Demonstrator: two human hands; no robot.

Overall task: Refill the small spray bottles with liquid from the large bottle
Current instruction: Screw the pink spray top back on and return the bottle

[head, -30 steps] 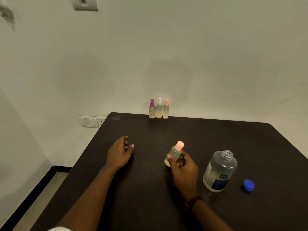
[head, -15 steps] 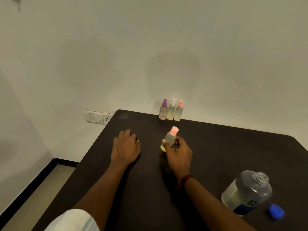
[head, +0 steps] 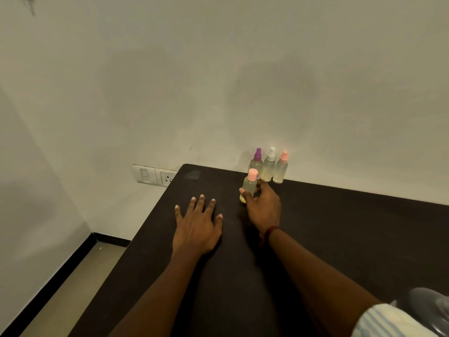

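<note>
right hand (head: 263,205) extended over the far part of the table (head: 340,227), thumb and fingers curled round the lower body of a pink-cap bottle (head: 249,184). the bottle is about upright, capped, with pale yellowish liquid inside. cannot tell whether its base touches the tabletop. it sits just in front of the row of three at the wall, overlapping the purple-top bottle (head: 257,164) in this view.

row, left to right: purple-top bottle, white-top bottle (head: 269,167), peach-top bottle (head: 280,169). all upright, side by side, close against the wall at the table's far edge, each with pale liquid.

left hand (head: 196,224) flat on the table, palm down, fingers straight and spread, holding nothing. just left of the right hand, not touching it.

dark red band (head: 271,233) on the right wrist. striped sleeve (head: 388,322) at the lower right corner.

big bottle (head: 430,299) near that same corner, blurred and cut by the frame edge; neck and fill level unreadable. well apart from the small bottles.

switch plate (head: 155,175) on the wall beside the table's far left corner.
</note>
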